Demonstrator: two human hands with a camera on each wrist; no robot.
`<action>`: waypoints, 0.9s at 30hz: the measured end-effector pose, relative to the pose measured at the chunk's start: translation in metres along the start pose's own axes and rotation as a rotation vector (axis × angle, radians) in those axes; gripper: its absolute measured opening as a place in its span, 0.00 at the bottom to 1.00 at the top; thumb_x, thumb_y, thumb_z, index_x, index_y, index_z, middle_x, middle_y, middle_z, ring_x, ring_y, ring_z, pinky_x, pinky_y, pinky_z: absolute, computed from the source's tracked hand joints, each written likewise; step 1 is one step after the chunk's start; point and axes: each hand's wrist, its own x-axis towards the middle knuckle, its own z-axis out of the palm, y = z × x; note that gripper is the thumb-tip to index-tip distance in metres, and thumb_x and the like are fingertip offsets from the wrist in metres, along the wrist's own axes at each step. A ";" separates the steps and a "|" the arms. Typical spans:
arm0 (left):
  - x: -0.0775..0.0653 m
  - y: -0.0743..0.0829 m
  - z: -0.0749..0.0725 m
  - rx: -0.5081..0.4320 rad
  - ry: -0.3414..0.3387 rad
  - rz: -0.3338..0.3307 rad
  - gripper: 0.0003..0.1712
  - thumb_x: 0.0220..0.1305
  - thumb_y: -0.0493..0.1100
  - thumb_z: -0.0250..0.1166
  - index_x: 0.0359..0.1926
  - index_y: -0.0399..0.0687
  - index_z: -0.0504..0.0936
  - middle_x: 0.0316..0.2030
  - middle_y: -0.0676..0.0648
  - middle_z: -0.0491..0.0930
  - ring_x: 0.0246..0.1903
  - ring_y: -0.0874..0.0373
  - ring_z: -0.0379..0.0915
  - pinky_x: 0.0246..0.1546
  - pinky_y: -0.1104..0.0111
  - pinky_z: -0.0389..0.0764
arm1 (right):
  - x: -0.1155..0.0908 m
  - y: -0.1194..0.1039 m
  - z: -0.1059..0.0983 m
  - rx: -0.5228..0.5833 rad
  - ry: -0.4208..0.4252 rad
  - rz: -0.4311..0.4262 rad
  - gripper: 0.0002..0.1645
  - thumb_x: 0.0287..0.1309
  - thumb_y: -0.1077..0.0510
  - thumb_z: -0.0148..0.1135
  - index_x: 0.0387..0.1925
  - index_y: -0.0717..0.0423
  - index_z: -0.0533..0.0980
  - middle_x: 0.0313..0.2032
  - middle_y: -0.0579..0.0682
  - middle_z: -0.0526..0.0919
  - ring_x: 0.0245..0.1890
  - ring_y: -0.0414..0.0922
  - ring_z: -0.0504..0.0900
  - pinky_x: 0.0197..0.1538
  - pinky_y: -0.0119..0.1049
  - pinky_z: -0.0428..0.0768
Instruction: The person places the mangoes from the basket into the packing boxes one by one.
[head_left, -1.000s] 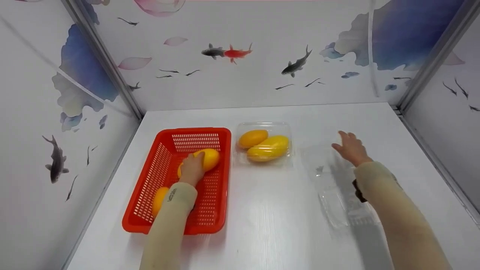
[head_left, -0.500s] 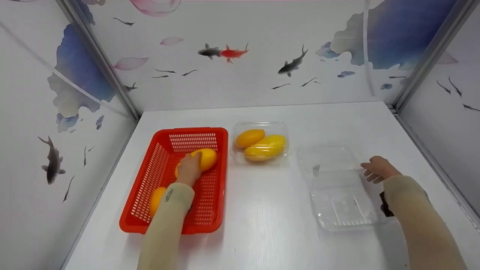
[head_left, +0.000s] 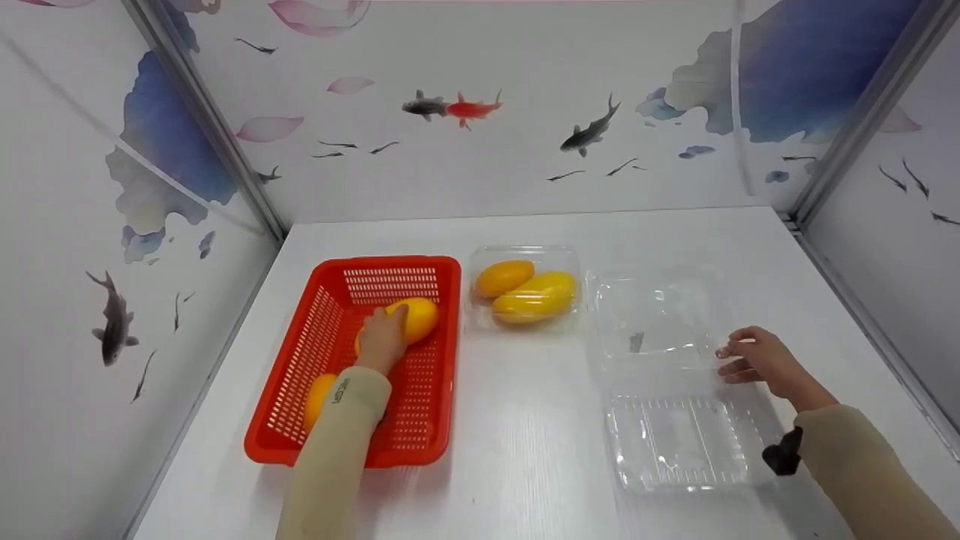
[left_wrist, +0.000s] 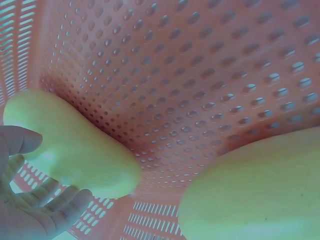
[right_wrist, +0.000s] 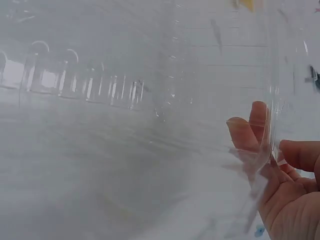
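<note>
In the head view, my left hand reaches into a red basket and grips a yellow mango lying there. The left wrist view shows the thumb across the mango and the other fingers along its side. A second mango lies nearer the front left of the basket, partly covered by my sleeve. My right hand pinches the right edge of an unfolded clear plastic clamshell box. In the right wrist view, fingers show through the clear wall, with the thumb on the other side.
A closed clear clamshell box holding an orange-yellow mango and a yellow mango stands behind, between basket and unfolded box. Printed panels wall in the white table at the back and both sides.
My right hand has come down to the unfolded box's right edge and taken hold of it. The box has shifted toward me. My left hand stays on the mango.
</note>
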 end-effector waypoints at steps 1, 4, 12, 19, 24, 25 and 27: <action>0.000 0.000 0.000 0.003 0.006 0.004 0.29 0.63 0.37 0.55 0.65 0.50 0.62 0.56 0.32 0.64 0.52 0.36 0.64 0.46 0.47 0.72 | -0.003 0.001 0.003 0.013 0.009 -0.016 0.30 0.64 0.57 0.47 0.57 0.73 0.50 0.35 0.48 0.80 0.28 0.39 0.83 0.36 0.35 0.81; -0.001 0.000 0.000 0.005 0.019 0.003 0.29 0.62 0.37 0.56 0.65 0.51 0.63 0.55 0.32 0.64 0.50 0.36 0.65 0.44 0.47 0.73 | -0.010 -0.001 0.016 0.062 0.017 -0.073 0.28 0.65 0.56 0.47 0.57 0.71 0.51 0.35 0.46 0.80 0.30 0.38 0.83 0.38 0.36 0.81; 0.000 0.000 -0.002 -0.017 0.015 -0.002 0.28 0.63 0.37 0.55 0.65 0.50 0.63 0.55 0.32 0.64 0.50 0.36 0.64 0.46 0.47 0.72 | -0.004 -0.026 0.063 0.111 -0.043 -0.107 0.17 0.66 0.59 0.44 0.50 0.68 0.57 0.36 0.51 0.79 0.30 0.38 0.82 0.38 0.33 0.81; -0.001 0.001 0.001 -0.004 0.003 -0.016 0.29 0.64 0.37 0.54 0.65 0.51 0.62 0.56 0.33 0.63 0.52 0.36 0.63 0.46 0.45 0.72 | 0.009 -0.049 0.100 0.187 -0.077 -0.042 0.11 0.66 0.61 0.44 0.46 0.65 0.59 0.36 0.53 0.77 0.31 0.38 0.82 0.39 0.33 0.81; -0.002 0.001 0.002 -0.020 -0.013 -0.025 0.30 0.64 0.37 0.53 0.66 0.52 0.60 0.58 0.34 0.61 0.54 0.37 0.61 0.48 0.46 0.71 | 0.014 -0.062 0.117 0.301 -0.071 -0.003 0.09 0.67 0.61 0.43 0.44 0.62 0.59 0.38 0.54 0.76 0.32 0.39 0.82 0.42 0.35 0.80; -0.002 0.001 0.003 -0.023 -0.016 -0.026 0.30 0.64 0.37 0.53 0.66 0.53 0.60 0.58 0.34 0.61 0.54 0.37 0.61 0.48 0.46 0.70 | 0.015 -0.064 0.120 0.328 -0.073 0.003 0.08 0.67 0.61 0.43 0.44 0.62 0.59 0.38 0.54 0.76 0.32 0.39 0.82 0.42 0.36 0.80; -0.002 0.001 0.003 -0.022 -0.020 -0.029 0.30 0.64 0.37 0.54 0.66 0.53 0.60 0.58 0.34 0.61 0.54 0.37 0.61 0.49 0.46 0.70 | 0.016 -0.066 0.125 0.380 -0.076 0.009 0.08 0.67 0.62 0.43 0.44 0.62 0.58 0.38 0.55 0.75 0.33 0.40 0.82 0.44 0.37 0.80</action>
